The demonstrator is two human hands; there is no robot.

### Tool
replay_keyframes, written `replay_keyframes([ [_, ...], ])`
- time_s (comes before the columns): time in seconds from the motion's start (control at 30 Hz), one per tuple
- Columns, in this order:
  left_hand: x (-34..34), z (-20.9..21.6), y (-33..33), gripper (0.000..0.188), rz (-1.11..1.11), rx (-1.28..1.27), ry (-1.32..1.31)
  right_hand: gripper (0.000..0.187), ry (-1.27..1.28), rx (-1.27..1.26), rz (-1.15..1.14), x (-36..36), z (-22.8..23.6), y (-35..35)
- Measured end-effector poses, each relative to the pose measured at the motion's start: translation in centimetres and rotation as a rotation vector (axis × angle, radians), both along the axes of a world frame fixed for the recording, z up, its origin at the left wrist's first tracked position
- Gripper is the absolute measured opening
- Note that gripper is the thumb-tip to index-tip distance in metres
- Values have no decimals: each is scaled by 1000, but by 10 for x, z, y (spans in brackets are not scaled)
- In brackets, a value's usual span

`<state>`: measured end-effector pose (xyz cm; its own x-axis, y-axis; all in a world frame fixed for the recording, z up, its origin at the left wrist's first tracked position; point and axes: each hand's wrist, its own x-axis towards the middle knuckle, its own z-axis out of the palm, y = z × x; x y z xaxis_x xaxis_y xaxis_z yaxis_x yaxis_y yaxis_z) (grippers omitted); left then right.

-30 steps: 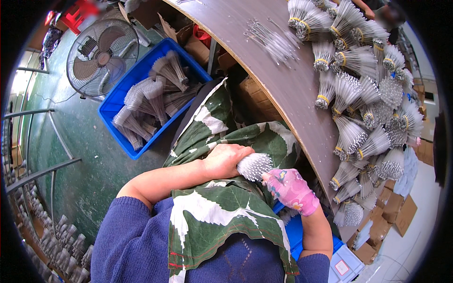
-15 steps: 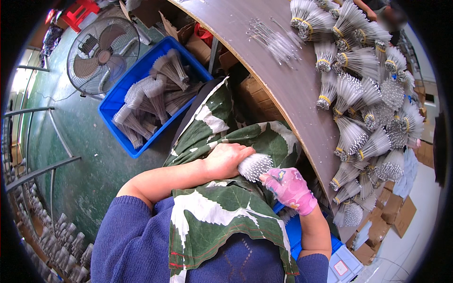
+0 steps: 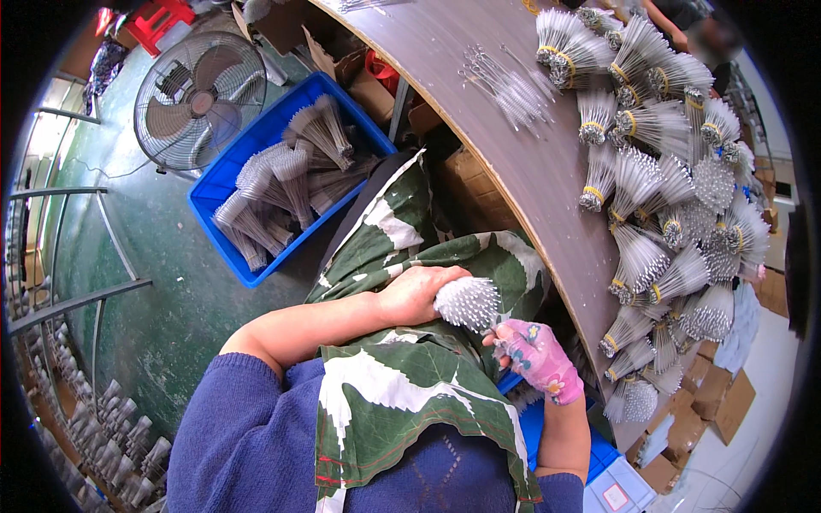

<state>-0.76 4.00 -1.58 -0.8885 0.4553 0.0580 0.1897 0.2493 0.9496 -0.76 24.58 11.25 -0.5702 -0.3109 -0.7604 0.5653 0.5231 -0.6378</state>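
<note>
Left hand (image 3: 416, 293): bare, curled around the near end of a bundle of thin clear rods (image 3: 468, 303), grasping it over the lap. Bundle's free end splayed into a rounded, bristly head, facing right and slightly toward the camera; long axis roughly level across the picture, left to right, with most of its length hidden inside the fist.

Right hand (image 3: 537, 357): in a pink patterned glove, just below and right of the bundle head, fingertips (image 3: 500, 338) touching or nearly touching its lower edge. Whether clenched on any rod or merely resting against the head: cannot tell.

Both hands positioned above a green-and-white leaf-print apron (image 3: 402, 385), worn over a blue sweater (image 3: 239, 445).

Right of the hands: curved brown worktable (image 3: 547, 179), edge running from top centre down to lower right. On its far side, many tied bundles of the same rods (image 3: 658, 197), each bound with a yellow band, fanned in mixed directions. Further up the table, a loose scatter of rods (image 3: 509, 81).

Left of the apron, on the green floor (image 3: 145, 282): blue plastic crate (image 3: 224, 184) holding further rod bundles. Beyond the crate: round floor fan (image 3: 201, 98). Under the table: cardboard boxes (image 3: 470, 175).
</note>
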Motion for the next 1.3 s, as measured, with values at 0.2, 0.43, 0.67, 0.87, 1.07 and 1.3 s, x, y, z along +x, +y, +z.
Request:
replay_keyframes([
  [0.2,-1,-9,-1,38,6,109,-123,37,2,-24,-75,2,2,2],
  [0.43,-4,-13,-1,37,38,218,-89,35,31,-114,-190,5,0,3],
  [0.67,-4,-13,-1,37,59,201,-59,40,210,-87,-170,8,-21,-5],
  [0.87,-4,-10,-2,36,40,171,-101,62,392,-58,-159,12,-28,-21],
  [1.07,-3,-9,1,38,30,171,-107,66,711,14,-117,14,-48,-27],
  [1.3,-5,8,3,47,90,191,-135,47,789,13,-193,10,-44,-23],
])
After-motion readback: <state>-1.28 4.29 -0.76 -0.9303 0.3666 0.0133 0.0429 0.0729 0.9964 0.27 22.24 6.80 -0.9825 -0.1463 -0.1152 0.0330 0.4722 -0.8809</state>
